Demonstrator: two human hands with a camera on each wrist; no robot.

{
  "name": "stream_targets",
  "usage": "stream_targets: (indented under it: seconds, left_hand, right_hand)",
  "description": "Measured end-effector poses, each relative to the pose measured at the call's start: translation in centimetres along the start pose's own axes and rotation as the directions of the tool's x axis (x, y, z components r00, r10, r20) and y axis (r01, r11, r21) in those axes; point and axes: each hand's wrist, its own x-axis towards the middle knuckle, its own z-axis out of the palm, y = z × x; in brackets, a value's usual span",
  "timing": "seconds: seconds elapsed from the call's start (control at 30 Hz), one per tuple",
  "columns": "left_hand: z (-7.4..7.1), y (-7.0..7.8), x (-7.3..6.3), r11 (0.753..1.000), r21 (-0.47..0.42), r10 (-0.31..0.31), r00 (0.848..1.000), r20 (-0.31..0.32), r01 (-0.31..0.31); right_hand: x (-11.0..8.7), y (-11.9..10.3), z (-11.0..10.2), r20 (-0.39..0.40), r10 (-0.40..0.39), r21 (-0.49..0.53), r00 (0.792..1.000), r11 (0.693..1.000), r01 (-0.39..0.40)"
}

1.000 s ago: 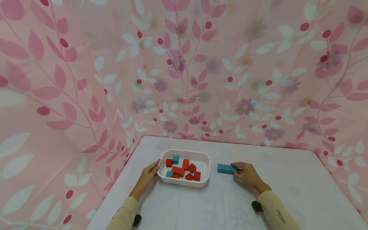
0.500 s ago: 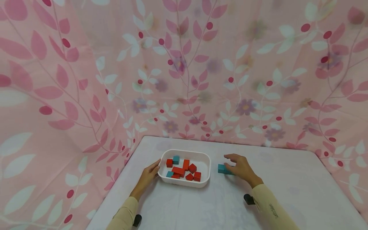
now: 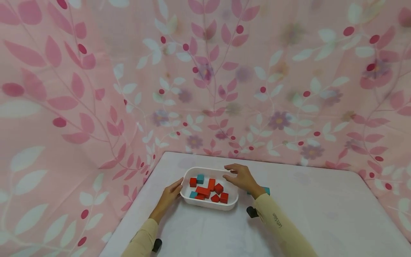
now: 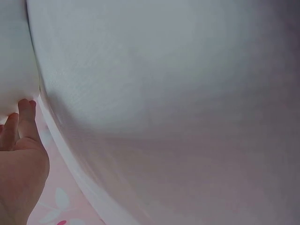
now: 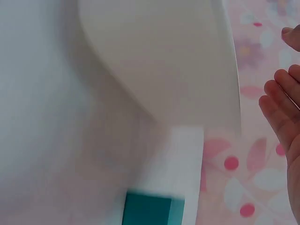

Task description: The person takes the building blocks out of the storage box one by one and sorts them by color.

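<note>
A white tray holds several red blocks and two teal blocks, one at the back and one near the front. My left hand rests against the tray's left end, its fingers touching the outer wall in the left wrist view. Over the tray's right end is my right hand, thumb and fingers apart with nothing between them. Teal blocks lie on the table right of the tray, mostly hidden behind the right wrist; a teal face shows in the right wrist view.
The tray stands on a table with a white cloth. Pink floral fabric hangs behind the table and along its left side. Dark wrist pieces stick out below both sleeves.
My right hand has left the row of teal blocks and moved left to the tray's right end. The left hand has stayed at the tray; the head view has shifted slightly.
</note>
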Motion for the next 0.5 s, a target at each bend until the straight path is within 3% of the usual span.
stream_targets:
  seconds: [0.27, 0.5]
  left_hand:
    - [0.2, -0.2, 0.1, 0.999, -0.041, 0.008, 1.0, 0.01, -0.008]
    - [0.1, -0.3, 0.2, 1.0, -0.014, -0.001, 1.0, -0.015, 0.001]
  right_hand:
    - [1.9, -1.1, 3.8, 0.118, 0.101, 0.079, 0.988, 0.991, -0.11]
    - [2.9, -1.1, 5.9, 0.201, 0.195, 0.1, 0.96, 0.971, -0.218]
